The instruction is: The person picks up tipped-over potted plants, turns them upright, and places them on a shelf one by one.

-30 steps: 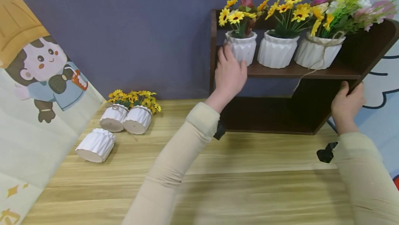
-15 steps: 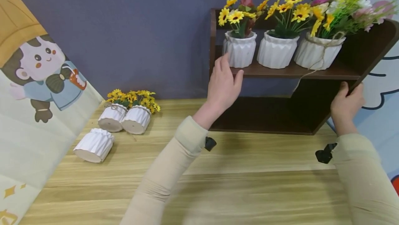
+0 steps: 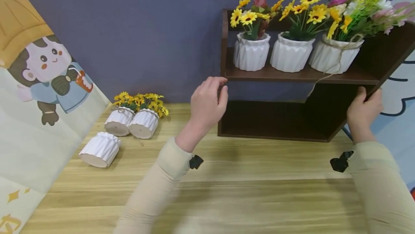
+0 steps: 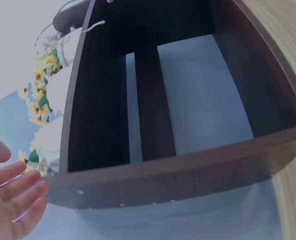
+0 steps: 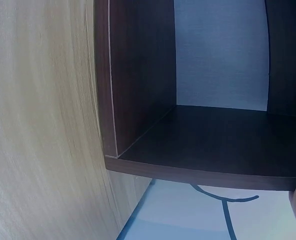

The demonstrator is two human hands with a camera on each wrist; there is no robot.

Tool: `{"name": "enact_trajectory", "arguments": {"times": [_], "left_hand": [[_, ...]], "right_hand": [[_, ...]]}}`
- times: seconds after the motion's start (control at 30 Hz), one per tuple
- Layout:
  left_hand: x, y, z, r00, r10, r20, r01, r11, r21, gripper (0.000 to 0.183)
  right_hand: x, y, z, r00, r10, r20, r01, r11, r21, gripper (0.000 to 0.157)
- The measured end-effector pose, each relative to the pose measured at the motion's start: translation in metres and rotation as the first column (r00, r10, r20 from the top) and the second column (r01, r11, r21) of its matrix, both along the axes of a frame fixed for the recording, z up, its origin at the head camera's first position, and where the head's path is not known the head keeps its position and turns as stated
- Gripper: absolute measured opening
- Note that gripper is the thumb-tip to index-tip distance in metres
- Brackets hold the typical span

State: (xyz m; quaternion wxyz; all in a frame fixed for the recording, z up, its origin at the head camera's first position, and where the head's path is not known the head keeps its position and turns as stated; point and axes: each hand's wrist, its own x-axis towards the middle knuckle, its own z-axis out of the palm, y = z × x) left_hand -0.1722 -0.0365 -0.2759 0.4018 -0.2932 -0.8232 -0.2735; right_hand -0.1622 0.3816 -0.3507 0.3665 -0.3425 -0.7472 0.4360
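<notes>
Near: pale wood tabletop (image 3: 259, 201). Right hand (image 3: 364, 113) pinches right side panel (image 3: 386, 52) of dark-brown two-tier shelf (image 3: 272, 120) standing on it. Left hand (image 3: 208, 101) by shelf's left edge (image 3: 224, 50), fingers loosely extended; contact unclear. Upper tier (image 3: 298, 78): three white flowerpots (image 3: 291, 55), upright. Beyond: slate-blue wall (image 3: 146, 39).

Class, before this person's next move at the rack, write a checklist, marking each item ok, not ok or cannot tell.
1. Right hand on the rack: ok, it grips the side panel.
2. Rack pots upright: ok, all three stand on the upper board.
3. Left hand clear of the rack: cannot tell; it is at the left edge.
4. Twine tucked in: not ok, its end hangs below the upper board.
5. Pots on the table upright: not ok, all three lie on their sides.
</notes>
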Motion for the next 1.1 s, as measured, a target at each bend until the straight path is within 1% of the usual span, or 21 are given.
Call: {"name": "enact_trajectory", "arguments": {"times": [0.13, 0.3, 0.47, 0.57, 0.7, 0.83, 0.97, 1.1], "left_hand": [[0.003, -0.013, -0.010, 1.000, 0.016, 0.007, -0.017, 0.999, 0.039, 0.018], [0.007, -0.030, -0.019, 1.000, 0.023, 0.015, -0.024, 0.997, 0.072, 0.018], [0.006, -0.047, -0.026, 0.999, 0.044, -0.004, -0.044, 0.996, 0.074, 0.016], [0.005, -0.055, -0.029, 0.997, 0.070, -0.009, -0.070, 0.996, 0.059, 0.016], [0.008, -0.065, -0.033, 0.994, 0.102, 0.032, -0.104, 0.994, 0.044, 0.016], [0.011, -0.077, -0.039, 0.988, 0.129, 0.080, -0.133, 0.990, 0.047, 0.015], [0.012, -0.086, -0.044, 0.985, 0.145, 0.092, -0.150, 0.987, 0.053, 0.014], [0.012, -0.097, -0.045, 0.979, 0.177, 0.105, -0.181, 0.983, 0.029, 0.015]], "right_hand": [[0.001, 0.000, -0.001, 1.000, 0.012, 0.020, -0.012, 1.000, 0.008, 0.038], [0.001, -0.001, -0.002, 1.000, 0.002, 0.017, -0.003, 1.000, 0.015, 0.038], [0.001, 0.001, -0.003, 1.000, -0.020, 0.013, 0.019, 0.999, 0.031, 0.041], [0.001, 0.000, -0.002, 1.000, -0.015, 0.011, 0.014, 1.000, 0.022, 0.039], [0.001, -0.002, -0.001, 1.000, -0.002, 0.018, 0.001, 1.000, 0.015, 0.039], [0.003, -0.003, -0.002, 1.000, -0.008, 0.024, 0.008, 1.000, 0.008, 0.040], [0.004, -0.002, -0.001, 1.000, -0.002, 0.016, 0.003, 1.000, -0.008, 0.038], [0.003, -0.001, 0.002, 1.000, 0.014, 0.006, -0.014, 1.000, -0.018, 0.035]]}}
